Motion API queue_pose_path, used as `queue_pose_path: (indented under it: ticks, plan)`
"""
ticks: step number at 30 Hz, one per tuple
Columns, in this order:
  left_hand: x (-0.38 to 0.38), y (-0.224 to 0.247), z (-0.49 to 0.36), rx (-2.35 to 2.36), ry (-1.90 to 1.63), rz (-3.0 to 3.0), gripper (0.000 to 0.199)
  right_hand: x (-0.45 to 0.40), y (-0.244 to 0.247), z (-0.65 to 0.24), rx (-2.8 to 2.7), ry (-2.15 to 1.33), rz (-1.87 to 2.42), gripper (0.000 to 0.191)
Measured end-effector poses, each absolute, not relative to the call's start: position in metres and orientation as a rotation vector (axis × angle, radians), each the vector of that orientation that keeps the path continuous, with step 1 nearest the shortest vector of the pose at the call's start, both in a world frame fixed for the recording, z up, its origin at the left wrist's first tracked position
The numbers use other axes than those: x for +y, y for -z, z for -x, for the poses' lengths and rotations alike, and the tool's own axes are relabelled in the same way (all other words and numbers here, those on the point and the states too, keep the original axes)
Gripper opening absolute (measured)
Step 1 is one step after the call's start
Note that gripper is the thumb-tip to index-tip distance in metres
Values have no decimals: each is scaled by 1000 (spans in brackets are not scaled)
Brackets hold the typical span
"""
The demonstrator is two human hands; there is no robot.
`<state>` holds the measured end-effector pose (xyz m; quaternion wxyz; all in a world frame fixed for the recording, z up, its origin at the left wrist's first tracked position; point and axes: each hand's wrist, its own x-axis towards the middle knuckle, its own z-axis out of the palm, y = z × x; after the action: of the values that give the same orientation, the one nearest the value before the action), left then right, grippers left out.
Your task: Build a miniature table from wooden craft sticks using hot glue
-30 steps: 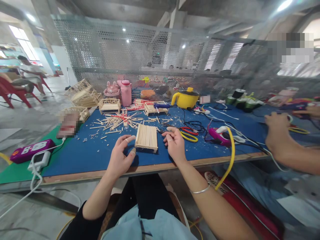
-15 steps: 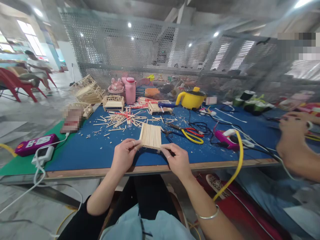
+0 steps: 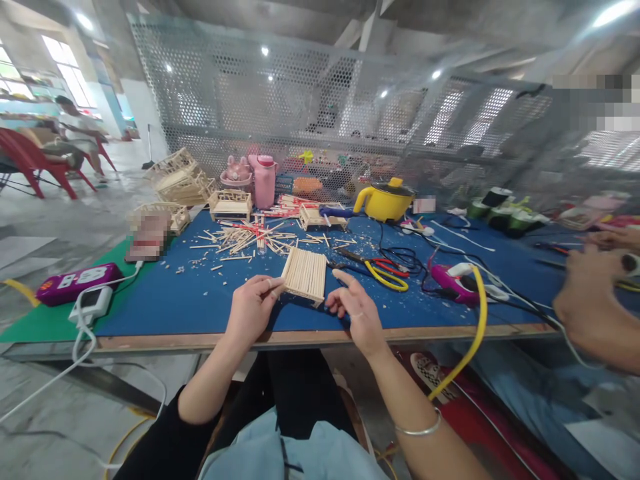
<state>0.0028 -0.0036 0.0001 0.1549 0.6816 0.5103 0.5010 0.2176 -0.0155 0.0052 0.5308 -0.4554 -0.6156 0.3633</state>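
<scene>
A small slatted panel of pale wooden sticks (image 3: 306,275) is tilted just above the blue mat, near the table's front edge. My left hand (image 3: 254,303) pinches its near left corner between thumb and fingers. To the right of the panel, my right hand (image 3: 357,312) is off it, with the index finger stretched out and the other fingers loosely bent, holding nothing. Just beyond that hand lie pliers with red and yellow handles (image 3: 385,275). A loose heap of wooden sticks (image 3: 245,237) is spread behind the panel.
Small stick-built beds (image 3: 230,205) stand at the back left by a pink bottle (image 3: 264,183). A yellow pot (image 3: 385,201), a blue glue gun (image 3: 335,212) and a purple power strip (image 3: 453,283) with cables lie rightward. A co-worker's hand (image 3: 590,280) works at the far right.
My right hand has let go of the panel's right corner and its fingers have opened beside it. The panel has turned slightly, still in my left hand.
</scene>
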Motion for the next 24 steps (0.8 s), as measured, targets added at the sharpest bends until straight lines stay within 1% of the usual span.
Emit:
queue_pose_path:
  ticks: [3,6,7,10,12,15,18,24]
  plan:
    - [-10,-4,-4,1492,-1534,-1831,22,-11,-5,-219,-1209,-953,1021,42]
    - [-28,-10,-15,1410,-1616,-1388,37,-7,-5,-219,-1065,-948,1025,32]
    - [-36,-11,-21,1304,-1547,-1189,37,-7,-5,-219,-1049,-939,1031,30]
    - [-55,-15,-42,976,-1299,-679,25,-7,-4,-218,-1066,-900,1018,31]
    - [-58,-17,-55,879,-1280,-489,22,-9,-3,-218,-1085,-870,1006,31]
    - [-50,-23,-65,888,-1303,-385,13,-10,-1,-220,-1094,-853,1021,30]
    - [-37,-28,-64,957,-1251,-381,10,-11,-1,-221,-1101,-871,1024,30]
    - [-16,-35,-31,1008,-1219,-531,1,-7,-9,-227,-1130,-905,1023,28]
